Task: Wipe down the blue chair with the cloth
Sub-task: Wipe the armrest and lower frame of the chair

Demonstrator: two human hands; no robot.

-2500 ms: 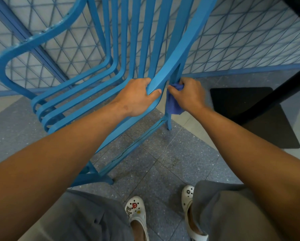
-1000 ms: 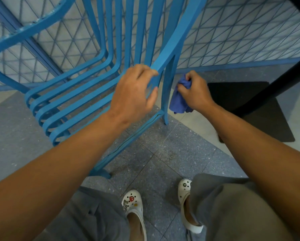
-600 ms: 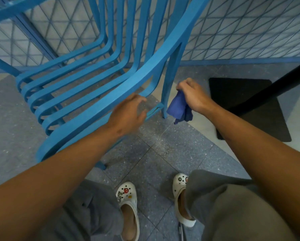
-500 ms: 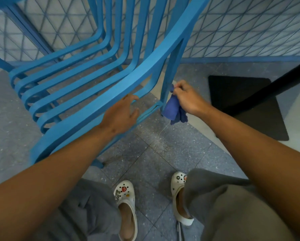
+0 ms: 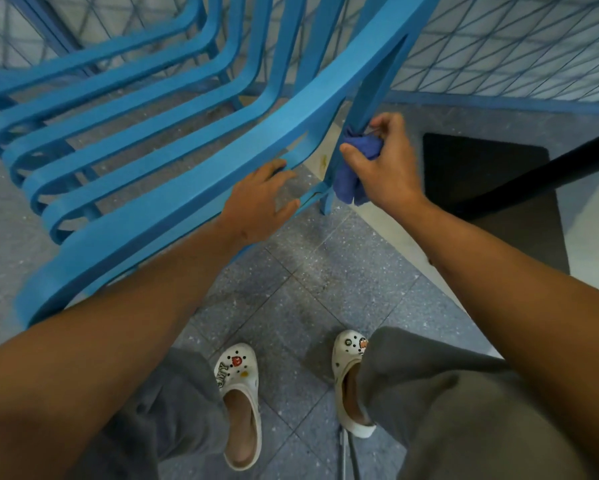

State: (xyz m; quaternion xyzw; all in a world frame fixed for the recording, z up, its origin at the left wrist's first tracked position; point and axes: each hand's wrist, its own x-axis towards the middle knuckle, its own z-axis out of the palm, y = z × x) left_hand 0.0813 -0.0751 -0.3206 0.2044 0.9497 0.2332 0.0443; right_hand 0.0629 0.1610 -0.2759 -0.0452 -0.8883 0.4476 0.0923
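Blue chair (image 5: 173, 202): slatted, standing on grey tiled floor (image 5: 326, 289) before a mesh fence (image 5: 499, 46).
Cloth (image 5: 351, 174): dark blue, bunched, wrapped round the chair's upright leg, gripped by the right hand (image 5: 383, 168), fingers curled about it.
Left hand (image 5: 256, 206): fingers extended, resting under the chair's broad armrest beside the leg.
Containers: none seen.

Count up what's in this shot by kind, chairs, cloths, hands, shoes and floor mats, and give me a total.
Chairs: 1, the blue chair
Cloths: 1, the cloth, held against a chair leg
Hands: 2, the left hand and the right hand
Shoes: 2, one white shoe and the other
Floor mats: 1, the black mat
Total: 7
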